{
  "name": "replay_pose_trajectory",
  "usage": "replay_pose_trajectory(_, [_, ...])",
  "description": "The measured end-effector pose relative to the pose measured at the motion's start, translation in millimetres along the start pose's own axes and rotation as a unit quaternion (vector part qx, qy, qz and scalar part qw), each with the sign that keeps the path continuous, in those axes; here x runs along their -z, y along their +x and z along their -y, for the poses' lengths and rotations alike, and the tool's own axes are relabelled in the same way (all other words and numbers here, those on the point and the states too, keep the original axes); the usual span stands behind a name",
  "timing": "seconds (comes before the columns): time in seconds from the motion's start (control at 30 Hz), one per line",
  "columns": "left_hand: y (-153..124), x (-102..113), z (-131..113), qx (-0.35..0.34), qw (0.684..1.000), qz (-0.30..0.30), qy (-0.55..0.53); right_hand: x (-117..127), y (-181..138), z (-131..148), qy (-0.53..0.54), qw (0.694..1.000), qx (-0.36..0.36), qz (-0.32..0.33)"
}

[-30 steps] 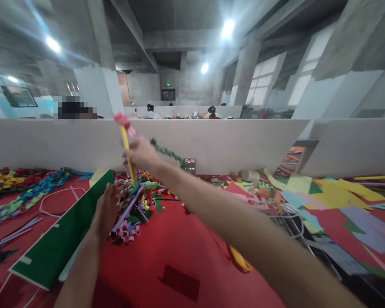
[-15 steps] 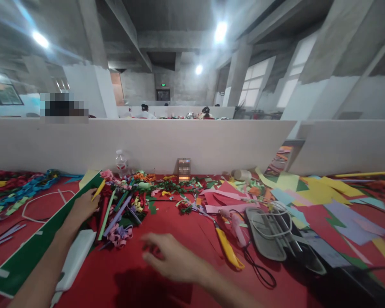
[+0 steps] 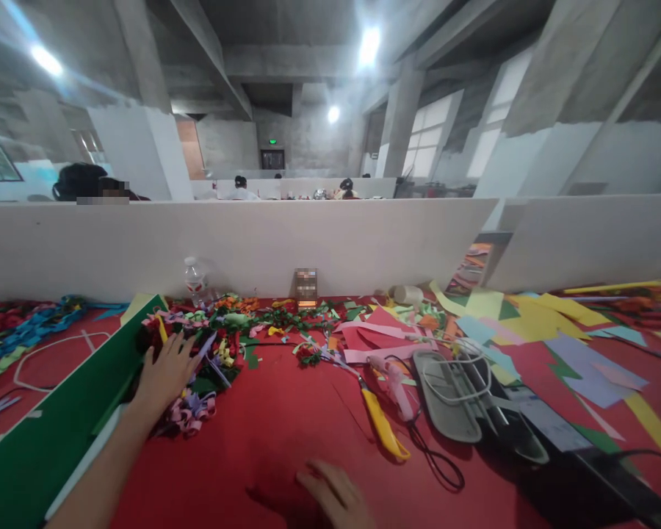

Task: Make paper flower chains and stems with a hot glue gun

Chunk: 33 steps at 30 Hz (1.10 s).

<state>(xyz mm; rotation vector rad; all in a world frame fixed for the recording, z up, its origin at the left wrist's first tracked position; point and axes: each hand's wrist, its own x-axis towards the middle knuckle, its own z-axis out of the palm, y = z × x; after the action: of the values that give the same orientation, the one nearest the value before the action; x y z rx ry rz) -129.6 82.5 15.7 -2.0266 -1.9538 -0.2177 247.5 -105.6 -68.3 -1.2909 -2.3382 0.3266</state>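
My left hand [image 3: 165, 371] lies flat with fingers spread on a heap of paper flowers and coloured sticks [image 3: 206, 360] on the red table [image 3: 275, 433]. A yellow stick [image 3: 163, 328] pokes out just beyond its fingertips. My right hand [image 3: 333, 496] rests low at the near edge, fingers stretched out on the red cloth, holding nothing. Yellow-handled scissors [image 3: 380, 426] lie a short way right of it.
A green board [image 3: 55, 426] slants along the left. A pink glue gun [image 3: 394, 382] with its cable and a grey tray [image 3: 446, 389] sit right of centre. Loose coloured paper sheets [image 3: 529, 323] cover the right. A water bottle [image 3: 194, 279] stands by the white partition [image 3: 330, 235]. People sit beyond it.
My right hand let go of the yellow-stemmed paper flower it held up and dropped back to the near table edge. My left hand shifted onto the flower heap.
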Motion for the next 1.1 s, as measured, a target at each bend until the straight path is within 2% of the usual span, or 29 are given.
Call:
replay_pose_trajectory(0.13, [-13.4,-1.2,49.2,-0.07,0.997,-0.012,-0.03,-16.0,-6.0,5.3,-0.029,0.996,0.014,-0.079])
replay_pose_trajectory(0.2, [-23.6,5.3,60.1,-0.11,0.993,-0.015,-0.049,-14.7,-2.5,12.0,-0.022,0.994,0.007,-0.104])
replay_pose_trajectory(0.27, [-35.7,10.5,60.1,-0.125,0.989,-0.015,-0.081,-9.4,4.8,18.0,0.0,0.994,-0.008,-0.112])
replay_pose_trajectory(0.33, [-51.5,11.2,49.5,-0.112,0.984,-0.014,-0.136,0.4,13.8,21.9,0.042,0.993,-0.034,-0.109])
replay_pose_trajectory(0.43, [-82.9,3.2,17.9,-0.092,0.973,-0.009,-0.211,22.2,25.8,22.9,0.102,0.986,-0.089,-0.102])
replay_pose_trajectory(0.5, [-104.2,-4.9,-7.3,-0.101,0.97,-0.014,-0.222,35.7,30.8,20.2,0.11,0.982,-0.107,-0.107])
replay_pose_trajectory(0.6, [-123.4,-15.0,-40.1,-0.129,0.974,-0.053,-0.179,42.3,31.8,11.9,0.071,0.989,-0.089,-0.091])
replay_pose_trajectory(0.7, [-122.7,-21.7,-66.3,-0.135,0.98,-0.079,-0.122,31.6,25.8,1.3,-0.001,0.995,-0.073,-0.068])
replay_pose_trajectory(0.87, [-105.0,-37.3,-106.8,-0.198,0.965,-0.038,-0.167,9.2,13.5,-8.7,-0.068,0.996,-0.033,-0.055])
replay_pose_trajectory(0.97, [-99.8,-48.1,-111.4,-0.159,0.971,-0.028,-0.178,4.5,10.1,-9.1,-0.075,0.993,-0.02,-0.093])
replay_pose_trajectory(1.1, [-98.2,-51.9,-88.2,-0.122,0.981,-0.031,-0.145,4.4,9.8,-8.8,-0.074,0.991,-0.023,-0.109])
